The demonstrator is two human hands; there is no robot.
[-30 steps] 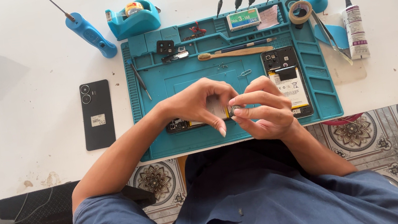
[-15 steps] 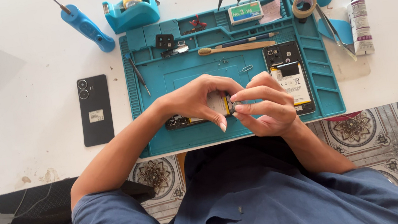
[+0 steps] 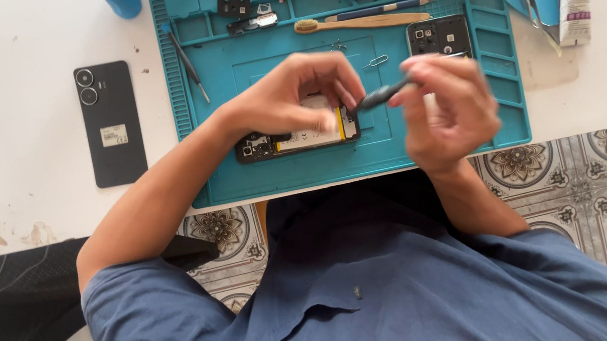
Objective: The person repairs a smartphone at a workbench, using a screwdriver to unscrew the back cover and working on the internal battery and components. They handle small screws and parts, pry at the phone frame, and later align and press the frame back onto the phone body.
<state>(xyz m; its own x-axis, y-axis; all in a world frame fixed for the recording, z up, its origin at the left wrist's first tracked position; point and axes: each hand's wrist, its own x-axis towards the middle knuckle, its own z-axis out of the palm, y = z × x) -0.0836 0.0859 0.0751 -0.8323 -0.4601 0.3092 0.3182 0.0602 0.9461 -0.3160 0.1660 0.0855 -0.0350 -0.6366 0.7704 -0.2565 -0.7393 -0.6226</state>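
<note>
Right hand (image 3: pixel 444 111) now lifted, tool (image 3: pixel 381 95) raised.

Bright, even daylight fills the head view, and the white counter (image 3: pixel 10 44) is nearly washed out toward eleven o'clock. Shadows are soft and short: a faint one lies under the left hand (image 3: pixel 295 98) on the teal repair mat (image 3: pixel 394 153), and the chair area at seven o'clock falls dark. The right hand (image 3: pixel 447 110) and the dark tool (image 3: pixel 379 95) it holds are smeared by motion blur. The black phone (image 3: pixel 111 123) at nine o'clock is sharp, without glare.
</note>
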